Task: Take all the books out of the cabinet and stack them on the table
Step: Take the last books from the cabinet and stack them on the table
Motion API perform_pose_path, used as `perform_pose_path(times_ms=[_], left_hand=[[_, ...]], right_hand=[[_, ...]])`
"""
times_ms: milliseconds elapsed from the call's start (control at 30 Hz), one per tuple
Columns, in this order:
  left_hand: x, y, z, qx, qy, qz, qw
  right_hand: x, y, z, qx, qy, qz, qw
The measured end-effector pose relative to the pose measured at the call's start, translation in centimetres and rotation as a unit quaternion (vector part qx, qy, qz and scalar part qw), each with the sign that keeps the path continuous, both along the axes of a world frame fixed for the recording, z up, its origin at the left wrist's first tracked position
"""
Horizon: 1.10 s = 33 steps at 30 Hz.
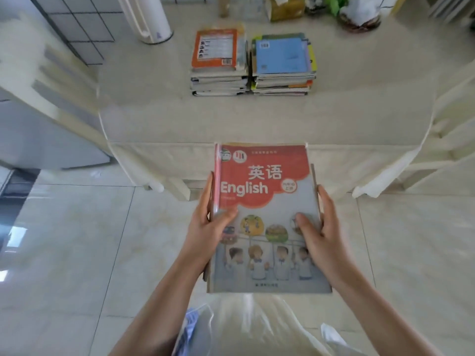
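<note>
I hold a small pile of books flat in front of me; the top one is a red and grey English textbook [264,201]. My left hand [208,227] grips its left edge with the thumb on the cover. My right hand [323,229] grips the right edge the same way. The pile hovers over the floor, just short of the table's near edge [180,143]. On the table stand two book stacks side by side: the left stack [218,62] topped by an orange cover, the right stack [282,62] topped by a blue cover.
The table wears a cream cloth that hangs over its front. A white cylinder [146,19] stands at the back left, and bags and a potted plant [357,14] line the back edge. A tiled wall sits at the left. The floor is glossy tile.
</note>
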State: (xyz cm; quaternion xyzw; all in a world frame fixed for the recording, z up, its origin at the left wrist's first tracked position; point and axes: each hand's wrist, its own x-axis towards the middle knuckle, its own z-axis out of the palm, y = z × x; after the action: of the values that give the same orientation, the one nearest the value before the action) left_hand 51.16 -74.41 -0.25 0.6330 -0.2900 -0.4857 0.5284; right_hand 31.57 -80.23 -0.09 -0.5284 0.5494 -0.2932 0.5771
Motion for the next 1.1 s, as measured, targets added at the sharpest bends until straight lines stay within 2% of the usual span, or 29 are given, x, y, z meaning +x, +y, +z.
perform_pose_path(times_ms=[267,500,767,967,1100], left_hand=[[8.2,-7.3,0.9,0.002,0.036,0.031,0.999],[10.4,-13.9,0.3,0.009,0.017,0.040,0.999],[9.9,-23.4,-0.6,-0.006,0.034,0.066,0.997],[10.2,-28.9,-2.5,0.038,0.085,0.114,0.989],[11.0,-31.4,-2.8,0.072,0.044,0.087,0.993]], right_hand=[[7.8,-9.4,-0.1,0.028,0.029,0.004,0.999],[9.4,-19.0,-0.6,0.153,0.034,-0.001,0.988],[9.4,-31.6,-0.4,0.242,-0.006,0.103,0.965],[9.1,-38.2,-0.9,0.173,-0.025,0.152,0.973],[9.5,-40.6,-1.7,0.092,0.000,0.179,0.980]])
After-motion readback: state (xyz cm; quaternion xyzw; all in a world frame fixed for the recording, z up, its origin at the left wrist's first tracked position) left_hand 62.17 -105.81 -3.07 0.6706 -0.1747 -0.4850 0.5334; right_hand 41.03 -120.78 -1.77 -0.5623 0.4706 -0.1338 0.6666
